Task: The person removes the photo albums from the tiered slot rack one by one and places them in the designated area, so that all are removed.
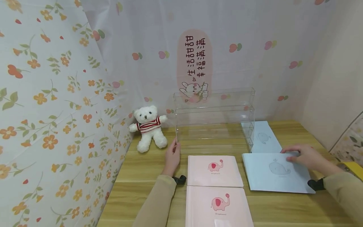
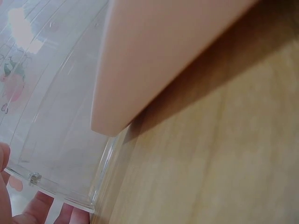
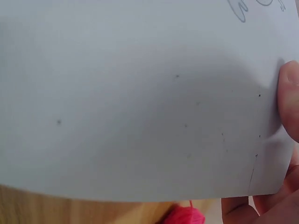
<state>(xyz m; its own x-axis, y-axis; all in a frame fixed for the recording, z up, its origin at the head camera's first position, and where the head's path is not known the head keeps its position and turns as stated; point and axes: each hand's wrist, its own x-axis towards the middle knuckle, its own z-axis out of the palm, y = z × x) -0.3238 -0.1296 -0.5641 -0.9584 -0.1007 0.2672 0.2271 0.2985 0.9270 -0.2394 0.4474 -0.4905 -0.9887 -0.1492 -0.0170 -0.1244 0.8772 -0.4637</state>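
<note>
A clear acrylic tiered rack [image 1: 214, 109] stands towards the back of the table. My left hand [image 1: 172, 157] holds its left side panel; in the left wrist view the thumb is on one side of the panel and fingers [image 2: 39, 205] on the other. At the right, my right hand [image 1: 304, 157] pinches the far edge of a pale blue booklet [image 1: 263, 179] with a whale drawing. The right thumb [image 3: 289, 100] lies on the cover, fingers beneath. Another pale blue whale booklet [image 1: 262, 127] lies behind it, partly seen through the rack.
Two pink elephant booklets [image 1: 198, 173] lie one before the other in front of the rack. A white teddy bear [image 1: 150, 126] in a striped sweater sits at the back left. Something yellow [image 1: 351, 169] shows at the right edge. A pinkish-red object [image 3: 184, 215] peeks below the booklet.
</note>
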